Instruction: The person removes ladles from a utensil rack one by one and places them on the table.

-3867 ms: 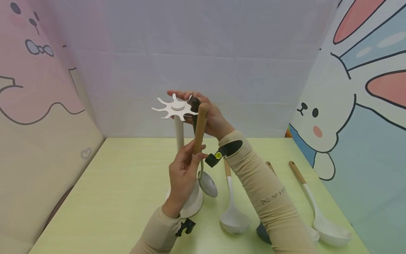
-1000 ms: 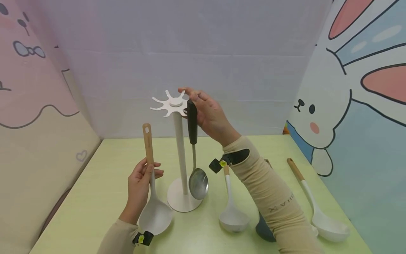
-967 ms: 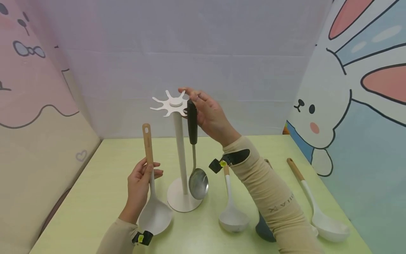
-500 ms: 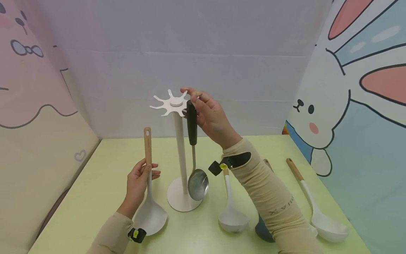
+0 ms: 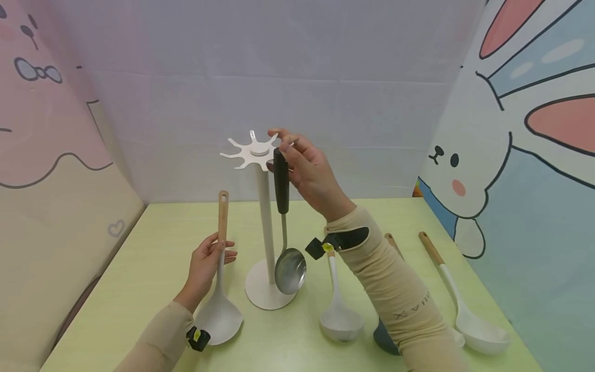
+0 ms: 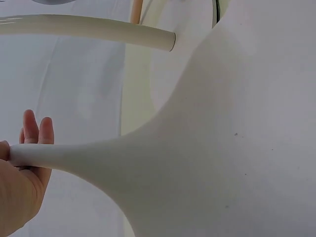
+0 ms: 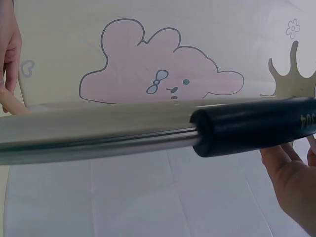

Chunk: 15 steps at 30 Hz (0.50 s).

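In the head view my left hand (image 5: 204, 266) pinches a white spatula (image 5: 220, 316) with a wooden handle at its neck, handle upward. The spatula's broad flared head (image 6: 212, 143) fills much of the left wrist view. My right hand (image 5: 313, 175) is at the top of a white utensil stand (image 5: 266, 222), thumb and fingers pinching one of its hook arms. A steel ladle (image 5: 290, 271) with a black handle (image 7: 256, 127) hangs from that side, its top against my thumb. Part of the hook arm is hidden by the fingers.
Right of the stand, a white ladle (image 5: 341, 320) with wooden handle lies on the table (image 5: 153, 289). A dark-headed utensil (image 5: 386, 338) and a white one (image 5: 457, 338) are partly behind the right sleeve. Another white ladle (image 5: 483, 330) lies far right.
The spatula went from beside the stand's top to its left, lower, near the table. The stand's hook top has turned slightly, back arms shifting right, and the steel ladle came a little forward.
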Tool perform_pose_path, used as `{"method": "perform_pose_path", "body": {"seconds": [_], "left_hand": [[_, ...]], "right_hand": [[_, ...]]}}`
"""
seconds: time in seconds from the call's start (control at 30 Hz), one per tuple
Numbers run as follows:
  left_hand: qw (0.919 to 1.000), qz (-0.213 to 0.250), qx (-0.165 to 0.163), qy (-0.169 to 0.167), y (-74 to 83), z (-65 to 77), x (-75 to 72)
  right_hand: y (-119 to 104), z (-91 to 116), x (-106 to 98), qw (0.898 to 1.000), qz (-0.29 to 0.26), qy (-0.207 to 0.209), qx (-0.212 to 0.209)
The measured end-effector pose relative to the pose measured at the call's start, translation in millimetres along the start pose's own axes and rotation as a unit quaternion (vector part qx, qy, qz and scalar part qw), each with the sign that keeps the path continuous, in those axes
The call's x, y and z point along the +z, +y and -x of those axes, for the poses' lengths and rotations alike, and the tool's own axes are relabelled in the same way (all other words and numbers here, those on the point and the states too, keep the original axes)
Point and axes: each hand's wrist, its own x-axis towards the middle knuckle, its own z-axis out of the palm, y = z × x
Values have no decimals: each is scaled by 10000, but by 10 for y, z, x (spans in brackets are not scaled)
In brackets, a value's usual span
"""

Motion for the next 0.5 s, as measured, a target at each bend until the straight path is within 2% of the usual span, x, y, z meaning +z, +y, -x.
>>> {"method": "perform_pose_path", "body": {"seconds": [0.5], "left_hand": [[9950,-777,-565,-272,-17,-196,32]], "right_hand": [[-74,66,-7,9996,4,27,-271]]}}
